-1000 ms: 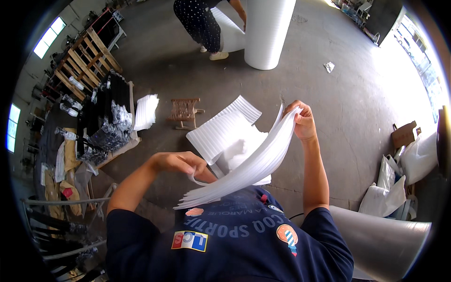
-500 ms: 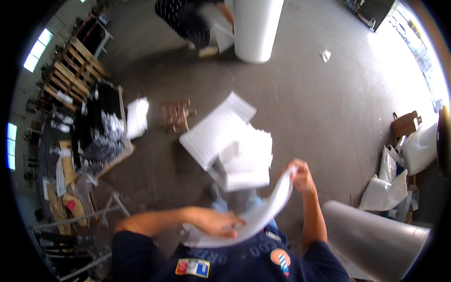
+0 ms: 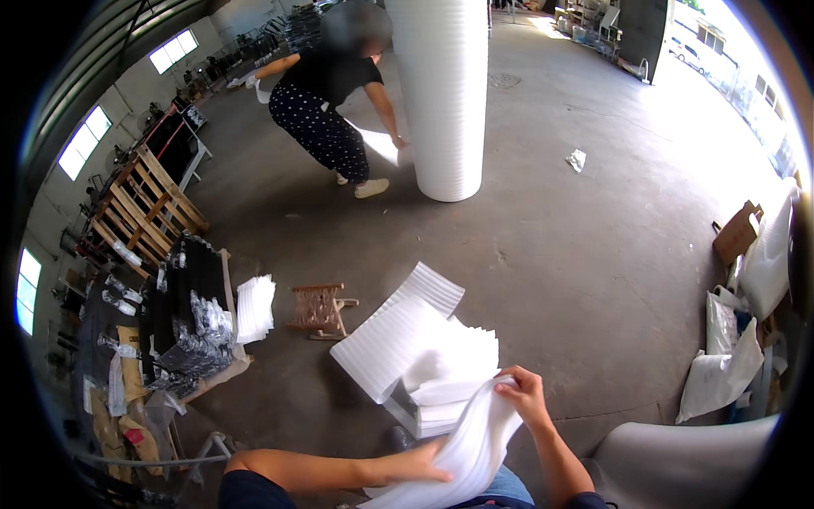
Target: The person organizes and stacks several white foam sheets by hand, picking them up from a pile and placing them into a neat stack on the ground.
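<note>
A bent white foam sheet (image 3: 471, 454) stretches between my hands, low in front of my legs. My right hand (image 3: 526, 399) pinches its upper end, with thumb and fingers closed. Lower down and to the left, my left hand (image 3: 424, 463) grips the side of the same sheet; some of its fingers are hidden. Just beyond lies a pile of white foam sheets (image 3: 454, 352) on the floor, with a ribbed foam sheet (image 3: 386, 348) fanned out at its left.
A low wooden stool (image 3: 318, 310) stands left of the pile, near stacked black wrapped goods (image 3: 182, 322). Ahead, a person (image 3: 326, 127) bends beside a tall white foam roll (image 3: 449, 110). A grey roll (image 3: 678, 467) lies at right, below white sacks (image 3: 721, 373).
My view has tilted up, showing more of the other person. The sheet, earlier curved across my chest, now hangs folded between my hands, which both still hold it.
</note>
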The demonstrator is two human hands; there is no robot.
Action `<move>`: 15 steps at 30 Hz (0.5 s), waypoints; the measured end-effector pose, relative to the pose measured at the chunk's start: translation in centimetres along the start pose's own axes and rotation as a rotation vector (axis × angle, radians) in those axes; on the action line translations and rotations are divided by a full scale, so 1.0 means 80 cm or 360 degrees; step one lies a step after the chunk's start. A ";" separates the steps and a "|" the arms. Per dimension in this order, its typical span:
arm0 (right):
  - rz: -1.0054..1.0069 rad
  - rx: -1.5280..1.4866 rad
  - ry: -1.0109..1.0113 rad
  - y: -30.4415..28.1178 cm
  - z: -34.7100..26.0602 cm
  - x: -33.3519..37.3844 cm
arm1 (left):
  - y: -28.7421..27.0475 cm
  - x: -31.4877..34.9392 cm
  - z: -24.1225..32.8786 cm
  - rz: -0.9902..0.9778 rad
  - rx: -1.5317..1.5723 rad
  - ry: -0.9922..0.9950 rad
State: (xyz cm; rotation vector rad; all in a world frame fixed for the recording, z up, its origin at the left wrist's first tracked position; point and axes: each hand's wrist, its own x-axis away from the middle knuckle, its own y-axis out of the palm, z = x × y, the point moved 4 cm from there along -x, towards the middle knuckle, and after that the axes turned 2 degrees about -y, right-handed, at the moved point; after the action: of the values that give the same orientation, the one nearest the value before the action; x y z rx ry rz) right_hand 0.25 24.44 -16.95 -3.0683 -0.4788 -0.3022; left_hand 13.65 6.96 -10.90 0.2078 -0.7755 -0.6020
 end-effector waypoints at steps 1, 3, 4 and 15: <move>0.0013 0.0126 -0.0027 0.004 -0.006 -0.008 | -0.006 -0.005 0.005 0.0051 -0.0036 -0.0002; 0.0064 0.0333 -0.0078 0.010 -0.023 -0.027 | -0.027 -0.022 0.007 0.0158 -0.0112 0.0000; 0.0067 0.0389 -0.0094 0.012 -0.023 -0.037 | -0.043 -0.034 -0.004 0.0167 -0.0169 0.0017; 0.0284 0.0242 -0.0268 -0.022 0.043 -0.159 | -0.206 -0.043 0.024 0.0891 0.0194 0.0332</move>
State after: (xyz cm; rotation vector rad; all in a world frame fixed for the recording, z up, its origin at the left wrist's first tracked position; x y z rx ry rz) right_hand -11.53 22.44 -22.83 -2.9720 -0.2173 -0.0021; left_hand 3.27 -4.37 -18.01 0.1520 -0.6292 -0.0022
